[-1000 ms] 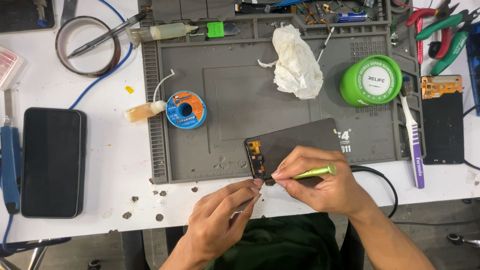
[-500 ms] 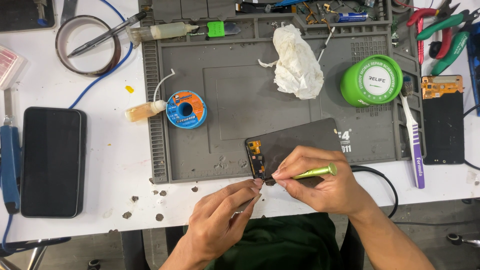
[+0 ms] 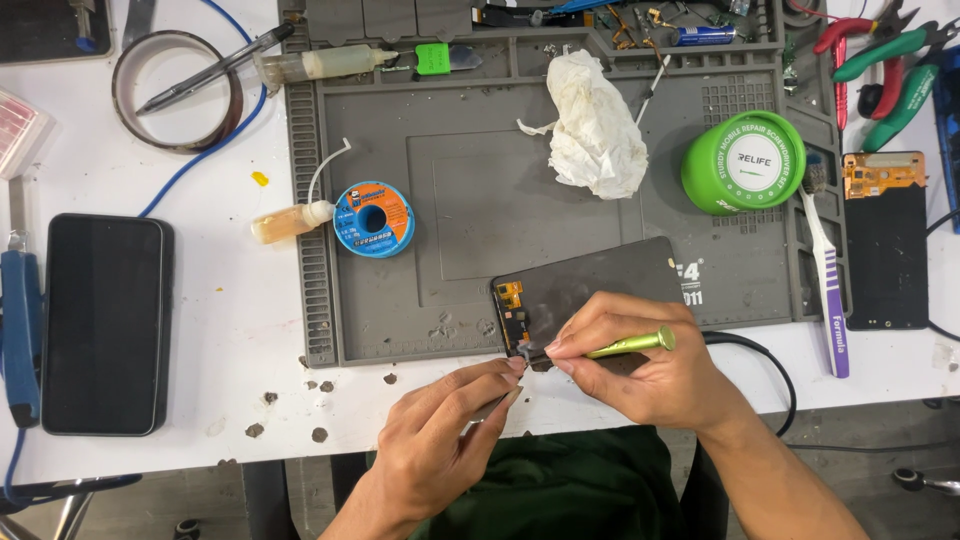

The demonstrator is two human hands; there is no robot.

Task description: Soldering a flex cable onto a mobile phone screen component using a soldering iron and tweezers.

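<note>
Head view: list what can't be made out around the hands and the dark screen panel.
- Green-handled tool: tip hidden by right hand fingers.
- Metal tool in left hand: mostly covered by fingers.
- Dark screen panel: near corner behind the right hand.
- Orange flex parts: too small.

Your right hand [image 3: 650, 370] gripped a shiny green metal screwdriver [image 3: 632, 345] over the dark, glossy screen panel [image 3: 590, 290]. At twelve o'clock lay crumpled white paper tissue [image 3: 597, 125] on the matt grey rubbery mat [image 3: 450, 180].

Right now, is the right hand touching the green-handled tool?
Touching. The head view shows the right hand with its fingers wrapped around the green-handled tool, whose tip end sits at the dark phone screen.
</note>
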